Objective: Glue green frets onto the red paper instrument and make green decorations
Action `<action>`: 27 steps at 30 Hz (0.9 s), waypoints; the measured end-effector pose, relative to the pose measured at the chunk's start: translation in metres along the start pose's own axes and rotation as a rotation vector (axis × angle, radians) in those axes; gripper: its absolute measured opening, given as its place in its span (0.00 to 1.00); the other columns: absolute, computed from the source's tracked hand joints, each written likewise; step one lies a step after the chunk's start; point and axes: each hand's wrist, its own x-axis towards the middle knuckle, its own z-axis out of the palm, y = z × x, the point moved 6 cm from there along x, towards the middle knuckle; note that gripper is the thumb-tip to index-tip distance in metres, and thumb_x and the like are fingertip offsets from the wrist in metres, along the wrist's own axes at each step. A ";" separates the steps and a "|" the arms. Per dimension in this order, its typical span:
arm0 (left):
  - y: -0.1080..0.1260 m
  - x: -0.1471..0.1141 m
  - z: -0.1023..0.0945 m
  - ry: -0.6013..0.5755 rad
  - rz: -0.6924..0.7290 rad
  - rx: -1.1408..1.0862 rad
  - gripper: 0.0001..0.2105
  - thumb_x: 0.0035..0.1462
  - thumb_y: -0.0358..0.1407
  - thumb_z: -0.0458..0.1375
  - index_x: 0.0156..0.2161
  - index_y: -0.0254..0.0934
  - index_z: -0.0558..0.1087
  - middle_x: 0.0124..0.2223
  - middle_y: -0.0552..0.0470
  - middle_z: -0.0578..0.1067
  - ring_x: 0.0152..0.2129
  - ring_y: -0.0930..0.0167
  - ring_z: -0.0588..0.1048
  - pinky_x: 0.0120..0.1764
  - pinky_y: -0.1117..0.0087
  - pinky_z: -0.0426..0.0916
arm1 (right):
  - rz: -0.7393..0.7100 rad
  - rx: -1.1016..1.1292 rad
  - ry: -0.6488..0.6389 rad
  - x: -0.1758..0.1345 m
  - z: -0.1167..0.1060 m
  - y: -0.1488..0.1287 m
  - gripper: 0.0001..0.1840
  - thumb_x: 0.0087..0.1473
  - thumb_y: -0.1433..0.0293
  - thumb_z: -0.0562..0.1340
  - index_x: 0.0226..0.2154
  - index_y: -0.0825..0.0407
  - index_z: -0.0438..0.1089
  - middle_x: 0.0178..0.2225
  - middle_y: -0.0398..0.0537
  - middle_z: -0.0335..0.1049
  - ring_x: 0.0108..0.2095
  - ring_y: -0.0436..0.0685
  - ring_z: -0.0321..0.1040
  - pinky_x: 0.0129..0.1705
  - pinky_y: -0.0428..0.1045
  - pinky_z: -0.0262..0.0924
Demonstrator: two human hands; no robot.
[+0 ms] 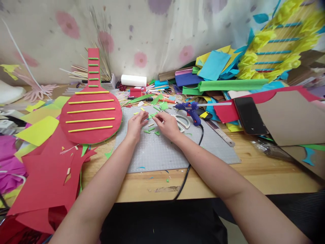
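On the grey cutting mat (152, 152), my left hand (137, 124) rests on its edge, fingers stretched out and slightly cupped. Facing it, my right hand (166, 125) has thumb and fingers pinched at a small green paper piece (152, 115). Several short green rolled bits (147, 131) lie between and below the hands. Scissors with white handles (186, 122) are partly hidden behind my right hand. A blue glue gun (189, 110) with a glue stick lies just beyond. To the left, a red paper guitar shape (91, 101) carries yellow and green strips.
Red paper sheets (50, 179) spread at the left. A metal ruler (220, 133), a black phone (250, 115) and cardboard (286, 115) lie at the right. The glue gun's black cord (189, 166) crosses the mat. Behind are a white roll (133, 80) and coloured paper (214, 65).
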 end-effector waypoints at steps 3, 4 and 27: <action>0.008 0.004 -0.011 0.124 0.134 0.086 0.08 0.50 0.35 0.57 0.23 0.35 0.66 0.24 0.55 0.71 0.23 0.76 0.71 0.33 0.73 0.66 | -0.027 -0.052 -0.027 -0.001 0.001 -0.001 0.08 0.53 0.68 0.58 0.26 0.53 0.68 0.27 0.46 0.69 0.30 0.52 0.62 0.34 0.46 0.54; 0.012 0.005 -0.014 0.158 0.193 0.146 0.11 0.51 0.34 0.56 0.20 0.36 0.64 0.20 0.57 0.67 0.19 0.77 0.68 0.30 0.74 0.64 | -0.029 -0.069 -0.036 -0.001 0.001 -0.002 0.07 0.53 0.68 0.59 0.26 0.53 0.68 0.27 0.46 0.69 0.30 0.52 0.62 0.34 0.46 0.54; 0.008 -0.003 0.003 0.002 0.114 0.202 0.16 0.43 0.42 0.63 0.30 0.37 0.61 0.21 0.55 0.73 0.19 0.71 0.75 0.26 0.70 0.69 | 0.006 -0.118 -0.079 -0.002 0.005 0.003 0.09 0.54 0.66 0.58 0.29 0.53 0.70 0.30 0.48 0.72 0.30 0.52 0.64 0.34 0.46 0.53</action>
